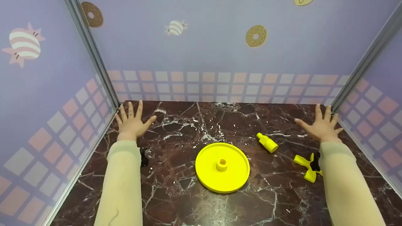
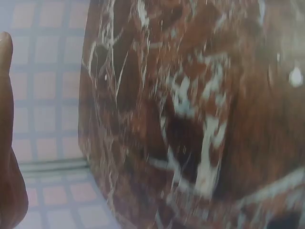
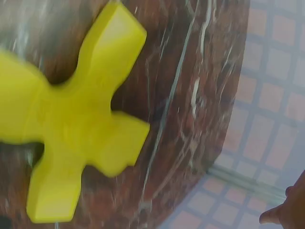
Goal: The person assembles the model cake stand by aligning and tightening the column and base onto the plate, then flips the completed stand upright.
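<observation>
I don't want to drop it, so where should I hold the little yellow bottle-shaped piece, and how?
Probably from above, with thumb and fingers on opposite long sides of the wide body of the yellow bottle-shaped piece. It lies on its side on the dark tabletop, and that part offers more to hold than its narrow neck. Your right hand is nearer.

Marble-patterned tabletop (image 1: 171, 201), dark red, white-veined; lilac wall panels (image 1: 213, 53) bearing doughnut prints (image 1: 250, 39), candy prints (image 1: 25, 43); checked border (image 1: 224, 77); grey corner trims (image 1: 92, 50).
</observation>
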Tool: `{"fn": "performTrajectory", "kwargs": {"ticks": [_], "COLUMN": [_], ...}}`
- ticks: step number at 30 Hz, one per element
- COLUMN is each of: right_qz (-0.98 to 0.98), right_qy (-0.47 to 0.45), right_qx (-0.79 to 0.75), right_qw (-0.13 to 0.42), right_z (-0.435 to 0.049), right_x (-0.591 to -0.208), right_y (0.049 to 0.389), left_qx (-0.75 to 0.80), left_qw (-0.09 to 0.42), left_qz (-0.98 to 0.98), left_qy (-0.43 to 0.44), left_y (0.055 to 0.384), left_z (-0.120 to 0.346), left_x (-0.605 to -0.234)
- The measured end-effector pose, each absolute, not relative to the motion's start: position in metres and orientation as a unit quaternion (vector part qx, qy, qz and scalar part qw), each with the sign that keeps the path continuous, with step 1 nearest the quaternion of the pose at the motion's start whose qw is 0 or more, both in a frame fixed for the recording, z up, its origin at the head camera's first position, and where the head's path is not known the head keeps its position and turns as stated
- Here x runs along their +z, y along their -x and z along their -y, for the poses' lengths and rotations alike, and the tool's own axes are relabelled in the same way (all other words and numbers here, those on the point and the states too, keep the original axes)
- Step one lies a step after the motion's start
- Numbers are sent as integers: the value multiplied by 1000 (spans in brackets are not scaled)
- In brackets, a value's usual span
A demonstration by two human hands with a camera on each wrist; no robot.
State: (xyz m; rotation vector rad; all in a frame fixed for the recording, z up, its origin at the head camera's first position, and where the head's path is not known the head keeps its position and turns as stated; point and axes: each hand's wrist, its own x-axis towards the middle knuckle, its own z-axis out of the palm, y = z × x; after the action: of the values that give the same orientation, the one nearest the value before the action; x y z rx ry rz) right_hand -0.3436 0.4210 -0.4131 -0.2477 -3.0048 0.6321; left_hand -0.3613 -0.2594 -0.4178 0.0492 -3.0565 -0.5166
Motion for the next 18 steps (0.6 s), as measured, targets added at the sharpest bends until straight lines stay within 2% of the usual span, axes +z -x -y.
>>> {"fn": "performTrajectory", "kwargs": {"ticks": [6, 14, 18], "right_qz": [956, 917, 894], "right_qy": [73, 52, 36], "right_qx": [278, 380, 433], "right_qw": [56, 108, 107], "right_z": [-401, -372, -360], "right_x": [-420, -438, -449], "right_y": [346, 343, 336], "left_qx": [-208, -268, -297], "left_qw": [40, 43, 40], "left_qz": [977, 960, 950], "left_qy": [8, 66, 89], "left_y": [367, 357, 347], "left_z": [241, 205, 188], "left_x": [-428, -438, -448]}}
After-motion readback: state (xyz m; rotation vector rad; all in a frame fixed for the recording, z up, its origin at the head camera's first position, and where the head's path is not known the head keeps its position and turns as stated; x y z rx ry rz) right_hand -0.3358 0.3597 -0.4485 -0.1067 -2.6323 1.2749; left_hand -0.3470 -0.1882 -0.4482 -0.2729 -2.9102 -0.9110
